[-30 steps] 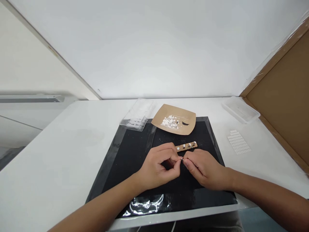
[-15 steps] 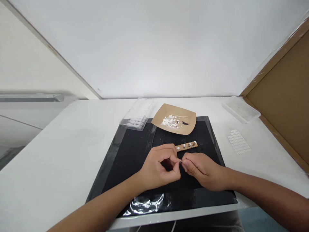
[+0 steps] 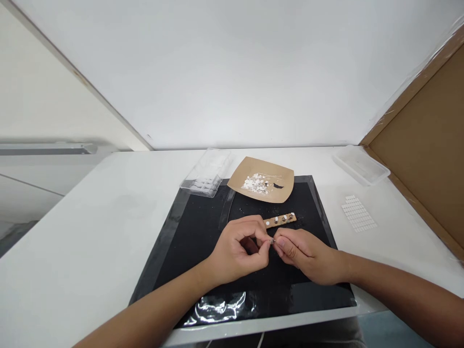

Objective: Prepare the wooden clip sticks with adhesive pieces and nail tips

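left hand [image 3: 232, 252] and right hand [image 3: 311, 257] both pinch one tiny piece [image 3: 272, 240], seemingly to work it; next move needs steadiness.

Bare left hand [image 3: 239, 249] pinched in a rounded loop, bare right hand [image 3: 310, 256] curled, thumb [image 3: 287, 246] uppermost, bare forearms [image 3: 168, 297] converging

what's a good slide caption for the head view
Left hand and right hand pinch tiny piece over black mat, tan dish of white bits beyond.
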`<state>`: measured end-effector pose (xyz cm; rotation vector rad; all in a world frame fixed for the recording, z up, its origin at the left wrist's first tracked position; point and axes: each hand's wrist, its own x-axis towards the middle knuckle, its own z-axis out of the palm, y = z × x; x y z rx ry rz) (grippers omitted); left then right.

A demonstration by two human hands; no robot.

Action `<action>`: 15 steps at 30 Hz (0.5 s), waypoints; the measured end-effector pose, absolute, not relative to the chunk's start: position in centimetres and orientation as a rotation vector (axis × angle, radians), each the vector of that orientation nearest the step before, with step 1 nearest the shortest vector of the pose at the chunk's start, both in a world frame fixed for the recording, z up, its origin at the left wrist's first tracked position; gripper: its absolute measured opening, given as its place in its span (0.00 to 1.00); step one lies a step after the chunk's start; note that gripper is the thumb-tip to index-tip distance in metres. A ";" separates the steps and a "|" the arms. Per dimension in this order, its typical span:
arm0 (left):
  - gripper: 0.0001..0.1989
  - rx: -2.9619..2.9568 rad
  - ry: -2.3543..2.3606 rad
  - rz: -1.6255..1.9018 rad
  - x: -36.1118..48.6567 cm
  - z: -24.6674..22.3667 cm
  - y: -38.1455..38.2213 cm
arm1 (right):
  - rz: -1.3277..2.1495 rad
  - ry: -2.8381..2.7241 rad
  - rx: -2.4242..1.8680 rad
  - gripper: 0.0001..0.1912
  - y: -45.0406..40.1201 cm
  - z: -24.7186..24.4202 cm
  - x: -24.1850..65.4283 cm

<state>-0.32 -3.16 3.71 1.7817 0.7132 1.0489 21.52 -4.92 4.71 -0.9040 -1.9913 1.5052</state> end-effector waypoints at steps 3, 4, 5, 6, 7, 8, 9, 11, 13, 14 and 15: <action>0.04 1.711 0.653 1.033 -0.5 3.6 -3.1 | 1.537 -1.936 -0.901 0.21 -4.9 4.4 21.6; 0.04 1.692 0.629 1.030 -0.5 3.6 -3.1 | 1.546 -1.917 -0.900 0.21 -4.9 4.3 21.7; 0.05 1.676 0.611 1.028 -0.5 3.6 -3.1 | 1.548 -1.904 -0.897 0.21 -4.9 4.2 21.7; 0.05 1.663 0.602 1.028 -0.6 3.7 -3.2 | 1.540 -1.899 -0.894 0.21 -4.9 4.2 21.8; 0.05 1.655 0.600 1.027 -0.6 3.7 -3.2 | 1.522 -1.902 -0.891 0.21 -4.9 4.2 21.8; 0.04 1.650 0.599 1.022 -0.6 3.7 -3.2 | 1.496 -1.910 -0.888 0.21 -4.9 4.1 21.8; 0.04 1.647 0.598 1.017 -0.6 3.7 -3.2 | 1.467 -1.924 -0.886 0.21 -4.9 4.1 21.8; 0.03 1.639 0.597 1.004 -0.6 3.7 -3.2 | 1.411 -1.959 -0.884 0.20 -4.8 4.2 21.7; 0.03 1.619 0.595 0.997 -0.6 3.7 -3.2 | 1.367 -1.995 -0.884 0.20 -4.7 4.2 21.7; 0.04 1.605 0.595 0.995 -0.7 3.7 -3.2 | 1.347 -2.012 -0.883 0.19 -4.7 4.2 21.7; 0.04 1.590 0.593 0.992 -0.7 3.7 -3.2 | 1.330 -2.026 -0.882 0.19 -4.7 4.1 21.7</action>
